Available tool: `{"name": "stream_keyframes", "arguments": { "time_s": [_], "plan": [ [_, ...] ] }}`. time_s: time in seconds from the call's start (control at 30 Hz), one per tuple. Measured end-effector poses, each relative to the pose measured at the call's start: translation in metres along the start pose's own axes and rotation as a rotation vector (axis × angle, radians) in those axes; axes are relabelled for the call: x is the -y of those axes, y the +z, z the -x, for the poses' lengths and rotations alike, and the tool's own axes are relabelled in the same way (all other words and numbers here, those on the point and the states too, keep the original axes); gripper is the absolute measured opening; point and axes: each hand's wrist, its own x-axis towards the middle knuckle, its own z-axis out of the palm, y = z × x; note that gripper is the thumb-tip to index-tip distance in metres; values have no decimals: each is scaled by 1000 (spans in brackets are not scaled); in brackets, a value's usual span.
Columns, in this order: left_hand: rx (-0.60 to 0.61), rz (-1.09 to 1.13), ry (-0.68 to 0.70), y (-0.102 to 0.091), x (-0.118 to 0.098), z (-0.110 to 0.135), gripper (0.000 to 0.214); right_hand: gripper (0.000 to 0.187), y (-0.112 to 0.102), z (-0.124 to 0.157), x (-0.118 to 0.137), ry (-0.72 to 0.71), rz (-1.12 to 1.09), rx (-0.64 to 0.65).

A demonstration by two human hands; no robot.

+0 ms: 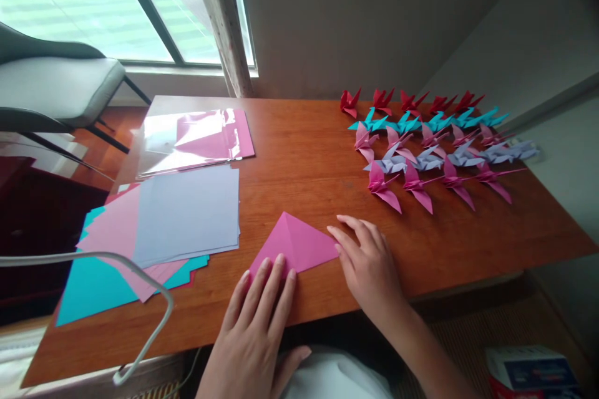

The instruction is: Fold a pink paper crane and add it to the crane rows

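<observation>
A magenta sheet of origami paper, folded into a triangle with a crease down its middle, lies near the table's front edge. My left hand rests flat on its left part, fingers stretched out and covering the left corner. At the triangle's right corner is my right hand, with its thumb and forefinger close to the tip. The forefinger and thumb stand a little apart, and whether they pinch the paper's tip is hard to see.
Rows of folded paper cranes in red, turquoise, pink, lavender and magenta stand at the back right. Loose coloured sheets are fanned out at left, below a plastic-wrapped paper pack. A white cable crosses the left front; a chair stands beyond.
</observation>
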Motion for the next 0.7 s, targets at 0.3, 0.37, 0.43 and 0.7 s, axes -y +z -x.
{"name": "stream_keyframes", "arguments": {
  "time_s": [0.3, 0.37, 0.43, 0.7],
  "plan": [
    [-9, 46, -15, -6, 1, -6, 81, 29, 0, -9, 8, -19, -199, 47],
    [-17, 64, -20, -6, 0, -6, 80, 28, 0, -8, 10, -9, -280, 33],
    [-23, 82, -19, -7, 0, -7, 79, 24, -2, -7, 10, 18, -359, 14],
    [-162, 290, -167, -9, 20, -26, 69, 14, -21, -9, 9, -15, -583, -27]
  ]
}}
